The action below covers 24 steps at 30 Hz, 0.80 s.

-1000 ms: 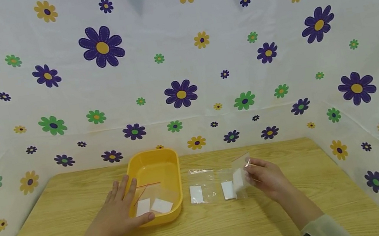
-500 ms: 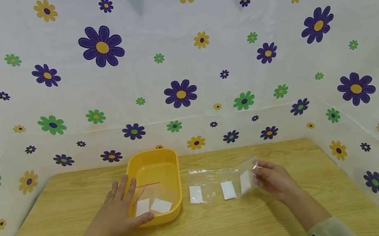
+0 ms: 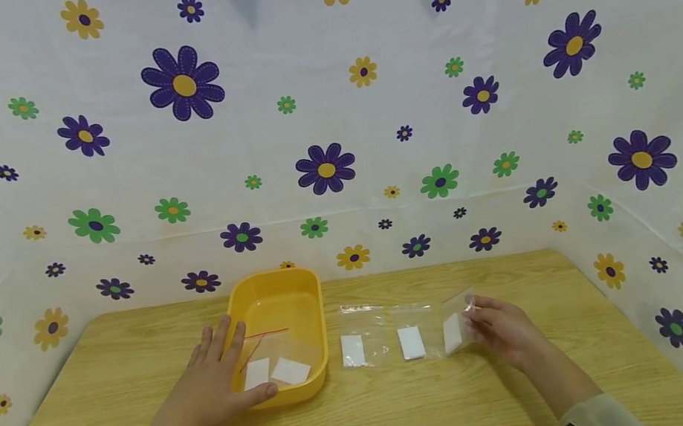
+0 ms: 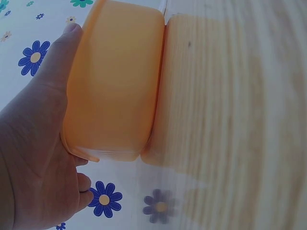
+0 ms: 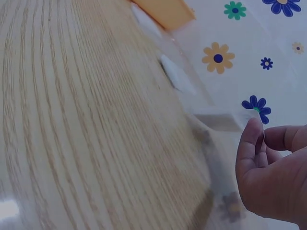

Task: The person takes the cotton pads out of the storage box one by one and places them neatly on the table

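My right hand (image 3: 504, 333) pinches the edge of a small clear zip bag (image 3: 458, 299), which stands tilted with a white rectangular piece inside. The same bag (image 5: 218, 119) shows beyond the fingertips in the right wrist view. To its left lie two similar bags, the middle bag (image 3: 411, 343) and the left bag (image 3: 352, 350), flat on the table, each with a white piece. My left hand (image 3: 203, 398) rests with spread, straight fingers on a yellow plastic tub (image 3: 320, 314), thumb on its near rim. Two bags with red zip lines (image 3: 290, 371) lie in the tub.
The wood-grain table (image 3: 384, 424) ends at the back against a white flower-print cloth (image 3: 324, 110), which also rises on both sides. In the left wrist view, the tub's yellow wall (image 4: 115, 81) fills the space beside the hand.
My right hand has moved right with its bag, from overlapping the middle bag to a spot beside it, and lowered slightly. My left hand and the tub have stayed put.
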Each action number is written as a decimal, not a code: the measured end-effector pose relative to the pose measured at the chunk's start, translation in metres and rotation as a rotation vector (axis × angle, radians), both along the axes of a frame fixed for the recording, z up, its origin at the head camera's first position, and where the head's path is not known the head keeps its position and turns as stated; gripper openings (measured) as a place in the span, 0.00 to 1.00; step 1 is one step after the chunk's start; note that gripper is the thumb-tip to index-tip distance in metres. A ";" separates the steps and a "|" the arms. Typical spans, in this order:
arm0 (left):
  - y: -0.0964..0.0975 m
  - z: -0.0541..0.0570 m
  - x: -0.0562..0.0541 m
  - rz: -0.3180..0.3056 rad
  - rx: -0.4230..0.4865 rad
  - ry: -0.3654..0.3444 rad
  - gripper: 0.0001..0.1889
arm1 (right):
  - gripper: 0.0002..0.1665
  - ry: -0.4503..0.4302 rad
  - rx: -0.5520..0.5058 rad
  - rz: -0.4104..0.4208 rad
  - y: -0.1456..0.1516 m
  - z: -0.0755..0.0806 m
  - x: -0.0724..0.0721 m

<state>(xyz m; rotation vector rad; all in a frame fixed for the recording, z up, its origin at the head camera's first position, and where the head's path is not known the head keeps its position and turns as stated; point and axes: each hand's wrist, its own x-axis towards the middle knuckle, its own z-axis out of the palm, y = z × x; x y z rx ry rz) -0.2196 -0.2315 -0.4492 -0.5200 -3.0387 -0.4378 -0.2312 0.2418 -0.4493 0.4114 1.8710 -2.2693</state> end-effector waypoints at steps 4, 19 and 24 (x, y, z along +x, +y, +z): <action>0.000 0.000 0.000 0.000 0.002 0.000 0.61 | 0.31 -0.002 0.006 0.004 0.004 -0.005 -0.001; -0.001 -0.002 -0.001 -0.003 0.011 -0.001 0.61 | 0.30 0.025 0.217 -0.013 0.015 -0.017 -0.004; -0.002 -0.002 -0.001 -0.005 0.013 0.002 0.61 | 0.30 0.030 0.411 0.006 0.014 -0.016 -0.004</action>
